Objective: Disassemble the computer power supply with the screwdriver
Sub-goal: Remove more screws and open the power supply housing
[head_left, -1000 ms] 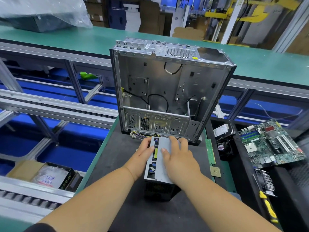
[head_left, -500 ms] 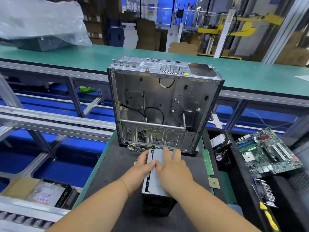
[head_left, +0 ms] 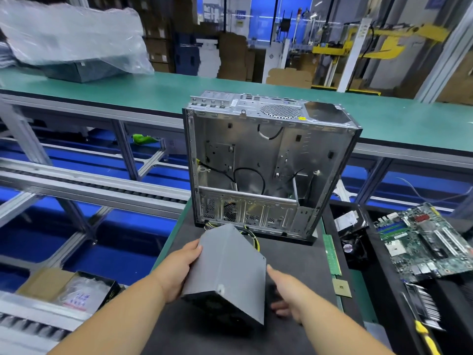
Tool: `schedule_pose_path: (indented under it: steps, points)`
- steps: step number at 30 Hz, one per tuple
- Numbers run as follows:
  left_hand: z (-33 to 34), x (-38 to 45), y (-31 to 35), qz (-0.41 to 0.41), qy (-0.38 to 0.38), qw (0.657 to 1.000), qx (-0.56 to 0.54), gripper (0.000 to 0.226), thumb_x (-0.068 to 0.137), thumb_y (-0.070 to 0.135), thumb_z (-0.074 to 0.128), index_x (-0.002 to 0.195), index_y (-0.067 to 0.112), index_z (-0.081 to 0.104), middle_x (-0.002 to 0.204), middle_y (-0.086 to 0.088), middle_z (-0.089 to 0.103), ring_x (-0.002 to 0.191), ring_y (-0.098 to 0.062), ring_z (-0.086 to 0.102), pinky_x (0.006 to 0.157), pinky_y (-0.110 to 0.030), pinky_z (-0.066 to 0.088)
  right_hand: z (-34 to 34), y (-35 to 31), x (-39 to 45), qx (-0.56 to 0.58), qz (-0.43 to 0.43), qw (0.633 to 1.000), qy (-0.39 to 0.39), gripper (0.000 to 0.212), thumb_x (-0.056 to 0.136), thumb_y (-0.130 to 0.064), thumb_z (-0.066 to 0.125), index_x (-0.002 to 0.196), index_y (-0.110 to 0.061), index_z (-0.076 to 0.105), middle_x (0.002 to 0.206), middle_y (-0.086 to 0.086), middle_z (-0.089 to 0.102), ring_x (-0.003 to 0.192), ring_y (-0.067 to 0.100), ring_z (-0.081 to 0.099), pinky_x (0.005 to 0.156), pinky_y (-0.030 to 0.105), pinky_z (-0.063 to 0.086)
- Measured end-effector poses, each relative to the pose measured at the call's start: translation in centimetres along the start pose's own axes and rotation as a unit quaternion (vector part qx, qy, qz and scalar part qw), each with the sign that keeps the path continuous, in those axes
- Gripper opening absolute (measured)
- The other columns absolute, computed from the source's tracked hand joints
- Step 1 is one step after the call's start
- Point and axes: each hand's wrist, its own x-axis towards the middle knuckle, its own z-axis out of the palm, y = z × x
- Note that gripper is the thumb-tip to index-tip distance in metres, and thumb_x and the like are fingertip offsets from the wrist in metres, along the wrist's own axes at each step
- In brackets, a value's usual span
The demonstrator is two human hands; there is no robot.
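The grey metal box-shaped power supply (head_left: pixel 227 272) is tilting up on one edge on the black mat (head_left: pixel 302 254), near the open silver computer case (head_left: pixel 268 162). The left hand (head_left: pixel 176 270) is gripping its left side. The right hand (head_left: pixel 286 293) is sitting just beside it, fingers loose. A yellow-handled screwdriver (head_left: pixel 426 338) is lying far right.

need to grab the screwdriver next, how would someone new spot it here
Start at the open metal computer case standing on the black mat, then look right to the green motherboard. The screwdriver lies nearer than it, at the bottom right corner; only it has a yellow handle.

Factory floor: conveyor line (head_left: pixel 97 185), stacked cartons (head_left: pixel 158 47).
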Motion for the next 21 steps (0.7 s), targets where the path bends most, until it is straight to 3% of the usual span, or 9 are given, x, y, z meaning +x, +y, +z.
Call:
schedule_pose_path:
  steps: [2, 4, 7, 9, 11, 15, 17, 19, 21]
  points:
    - [-0.7, -0.3, 0.2, -0.056, 0.043, 0.997, 0.027, 0.039, 0.102, 0.041, 0.046, 0.130, 0.020, 0.062, 0.112, -0.008, 0.073, 0.102, -0.031, 0.070, 0.096, -0.050, 0.052, 0.9, 0.0, 0.5, 0.030, 0.010, 0.999, 0.002, 0.062, 0.094, -0.062, 0.050, 0.131, -0.013, 0.055, 0.119, 0.008, 0.061, 0.085, 0.023, 0.061, 0.075, 0.033, 0.047]
    - [-1.0, -1.0, 0.1, -0.110, 0.033, 0.993, 0.039, 0.060, 0.088, 0.066, 0.054, 0.124, 0.019, 0.066, 0.111, -0.011, 0.073, 0.102, -0.033, 0.070, 0.099, -0.050, 0.051, 1.9, -0.1, 0.7, 0.055, 0.012, 0.998, -0.037, 0.058, 0.091, -0.064, 0.053, 0.117, -0.014, 0.065, 0.099, 0.007, 0.070, 0.084, 0.024, 0.065, 0.080, 0.035, 0.050]
    - [-1.0, -1.2, -0.3, -0.112, 0.014, 0.992, 0.055, 0.100, 0.059, 0.085, 0.067, 0.139, 0.027, 0.052, 0.125, -0.006, 0.068, 0.113, -0.031, 0.065, 0.104, -0.048, 0.047, 3.5, -0.1, 0.9, 0.087, 0.002, 0.991, -0.103, 0.051, 0.086, -0.063, 0.063, 0.117, -0.024, 0.067, 0.115, 0.000, 0.072, 0.113, 0.024, 0.066, 0.107, 0.047, 0.045]
    - [-0.7, -1.2, -0.5, -0.104, 0.004, 0.993, 0.052, 0.112, 0.048, 0.088, 0.071, 0.141, 0.029, 0.049, 0.126, -0.002, 0.067, 0.115, -0.028, 0.064, 0.106, -0.047, 0.045, 3.9, -0.6, 0.5, 0.136, 0.015, 0.982, -0.128, 0.060, 0.078, -0.060, 0.073, 0.120, -0.018, 0.067, 0.116, 0.006, 0.073, 0.111, 0.027, 0.068, 0.106, 0.048, 0.047]
    - [0.3, -1.4, -0.5, -0.098, -0.019, 0.994, 0.044, 0.108, 0.046, 0.087, 0.072, 0.136, 0.030, 0.054, 0.123, 0.001, 0.069, 0.115, -0.024, 0.065, 0.107, -0.045, 0.044, 3.3, -1.0, 0.0, 0.185, 0.031, 0.973, -0.137, 0.067, 0.071, -0.059, 0.079, 0.119, -0.014, 0.068, 0.109, 0.013, 0.075, 0.099, 0.032, 0.073, 0.097, 0.050, 0.053]
    - [3.6, -1.7, -1.9, -0.101, -0.054, 0.993, 0.024, 0.098, 0.055, 0.080, 0.070, 0.135, 0.027, 0.055, 0.122, 0.004, 0.069, 0.116, -0.018, 0.064, 0.110, -0.041, 0.041, -0.6, -0.9, -0.9, 0.185, 0.041, 0.975, -0.119, 0.086, 0.050, -0.061, 0.083, 0.119, -0.012, 0.069, 0.109, 0.016, 0.074, 0.096, 0.034, 0.073, 0.087, 0.047, 0.057]
    - [5.5, -1.7, -3.0, -0.115, -0.099, 0.988, -0.002, 0.089, 0.064, 0.080, 0.067, 0.134, 0.025, 0.058, 0.125, 0.004, 0.068, 0.119, -0.016, 0.062, 0.113, -0.040, 0.037, -2.7, -0.7, -1.8, 0.141, 0.023, 0.986, -0.091, 0.091, 0.040, -0.063, 0.085, 0.119, -0.021, 0.068, 0.124, 0.010, 0.068, 0.110, 0.029, 0.069, 0.098, 0.047, 0.052]
    - [7.2, -1.8, -3.8, -0.132, -0.142, 0.981, -0.020, 0.082, 0.072, 0.080, 0.057, 0.132, 0.023, 0.062, 0.128, 0.003, 0.067, 0.122, -0.016, 0.060, 0.116, -0.040, 0.033, -4.4, -0.5, -2.6, 0.080, -0.011, 0.996, -0.045, 0.089, 0.036, -0.067, 0.083, 0.115, -0.032, 0.066, 0.146, 0.001, 0.050, 0.132, 0.023, 0.050, 0.115, 0.046, 0.034]
    - [8.6, -2.1, -4.3, -0.153, -0.158, 0.975, -0.022, 0.082, 0.071, 0.081, 0.052, 0.128, 0.023, 0.065, 0.126, 0.003, 0.068, 0.120, -0.015, 0.061, 0.115, -0.039, 0.033, -5.8, -0.3, -3.1, 0.045, -0.022, 0.998, -0.022, 0.096, 0.032, -0.070, 0.083, 0.119, -0.034, 0.063, 0.151, 0.000, 0.043, 0.138, 0.022, 0.042, 0.119, 0.045, 0.027]
